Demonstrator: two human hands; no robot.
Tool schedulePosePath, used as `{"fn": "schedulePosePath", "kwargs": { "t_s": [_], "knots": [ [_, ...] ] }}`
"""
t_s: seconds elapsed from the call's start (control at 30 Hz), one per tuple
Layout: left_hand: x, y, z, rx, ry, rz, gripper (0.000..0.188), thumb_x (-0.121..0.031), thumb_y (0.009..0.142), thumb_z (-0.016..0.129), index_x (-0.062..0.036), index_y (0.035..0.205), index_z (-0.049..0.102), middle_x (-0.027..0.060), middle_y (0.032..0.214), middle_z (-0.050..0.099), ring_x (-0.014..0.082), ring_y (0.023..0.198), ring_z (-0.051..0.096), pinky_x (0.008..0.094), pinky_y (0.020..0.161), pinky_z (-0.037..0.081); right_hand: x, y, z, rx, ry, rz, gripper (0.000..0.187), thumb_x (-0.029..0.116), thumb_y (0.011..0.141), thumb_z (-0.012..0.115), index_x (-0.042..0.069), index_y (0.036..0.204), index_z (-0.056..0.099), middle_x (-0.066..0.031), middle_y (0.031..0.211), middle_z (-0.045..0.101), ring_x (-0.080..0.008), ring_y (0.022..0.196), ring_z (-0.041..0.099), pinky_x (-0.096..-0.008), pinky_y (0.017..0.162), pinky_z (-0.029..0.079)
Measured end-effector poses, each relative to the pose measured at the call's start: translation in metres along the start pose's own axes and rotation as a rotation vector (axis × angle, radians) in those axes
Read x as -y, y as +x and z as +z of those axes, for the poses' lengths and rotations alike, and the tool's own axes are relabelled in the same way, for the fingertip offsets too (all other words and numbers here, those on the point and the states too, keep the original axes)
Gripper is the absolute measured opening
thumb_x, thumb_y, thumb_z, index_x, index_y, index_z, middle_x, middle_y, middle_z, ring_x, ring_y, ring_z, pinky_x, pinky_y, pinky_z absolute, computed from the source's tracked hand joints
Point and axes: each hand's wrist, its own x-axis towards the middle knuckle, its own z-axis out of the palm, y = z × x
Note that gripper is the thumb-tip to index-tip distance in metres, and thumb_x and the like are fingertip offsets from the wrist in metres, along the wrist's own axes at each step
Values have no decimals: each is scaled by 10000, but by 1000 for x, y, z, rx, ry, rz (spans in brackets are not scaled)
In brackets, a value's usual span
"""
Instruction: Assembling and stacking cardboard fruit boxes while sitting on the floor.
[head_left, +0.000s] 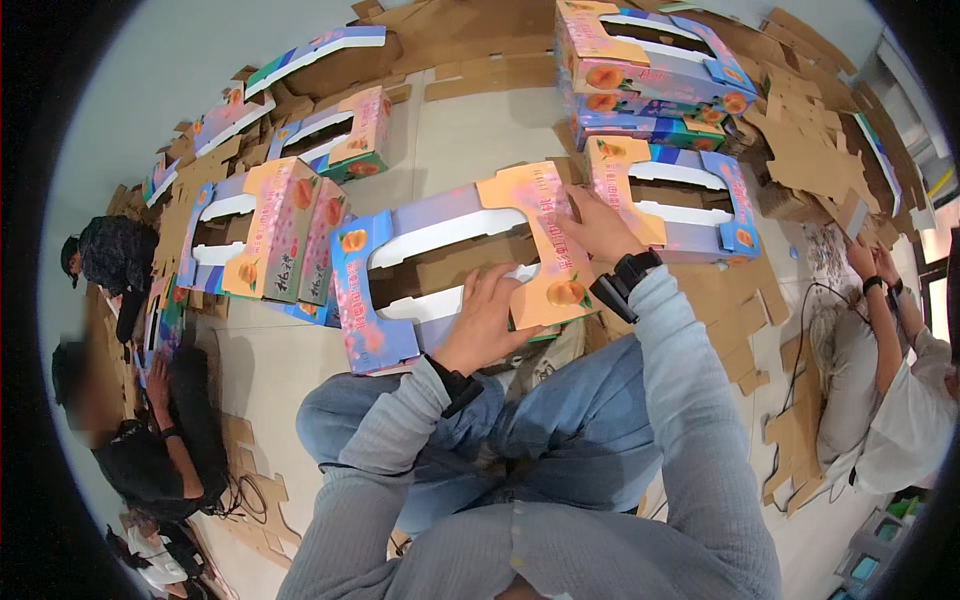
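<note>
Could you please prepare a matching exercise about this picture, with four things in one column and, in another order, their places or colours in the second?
Things:
1. Left hand
2. Right hand
3. Jeans
4. Carton stack

Places or colours:
A. blue
B. upper right of the picture
C. at the right end of the peach-printed carton
D. at the near edge of that carton's top opening

Pairs: 1-D, 2-C, 3-A, 4-B

Held box (455, 235) blue, orange, peach prints; distant shirt (118, 252) perhaps mottled black.
</note>
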Motion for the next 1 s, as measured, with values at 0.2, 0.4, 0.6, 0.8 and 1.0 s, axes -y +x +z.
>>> {"fn": "schedulePosePath", "kwargs": {
  "t_s": [0.2,0.4,0.6,0.8,1.0],
  "knots": [
    [25,30,-26,-29,49,82,676,-280,754,748,18,1278,441,214,1379,390,375,1296,366,460,1057,317,-3,4,3,140,-31,-124,581,384,878,575,-7,1279,422,-251,1143,543,-399,1031,570,-437,874,477],
    [61,85,-40,-91,372,22,745,-274,792,696,36,1370,343,204,1427,365,346,1315,367,466,1071,308,13,-1,4,229,-255,-104,842,441,796,672,-54,1375,315,-293,1240,471,-425,1044,567,-457,845,500],
    [64,88,-27,57,476,12,811,-367,807,664,21,1413,290,187,1464,328,292,1359,330,480,1111,240,23,-2,4,284,-270,-99,1005,482,747,715,-130,1375,224,-336,1282,406,-437,1081,555,-443,865,507],
    [58,86,-33,107,414,-89,790,-384,805,652,9,1403,316,158,1484,308,267,1394,279,576,1083,222,15,-3,1,338,-227,7,959,495,751,707,-70,1387,265,-312,1373,341,-437,1202,465,-442,950,461],
    [21,27,-31,199,288,-101,951,-557,771,642,-19,1449,248,198,1489,276,329,1397,251,632,1064,183,26,-14,-29,151,-239,-466,704,429,778,692,-9,1286,478,-225,1324,457,-385,1192,491,-422,947,460]
  ]
}}
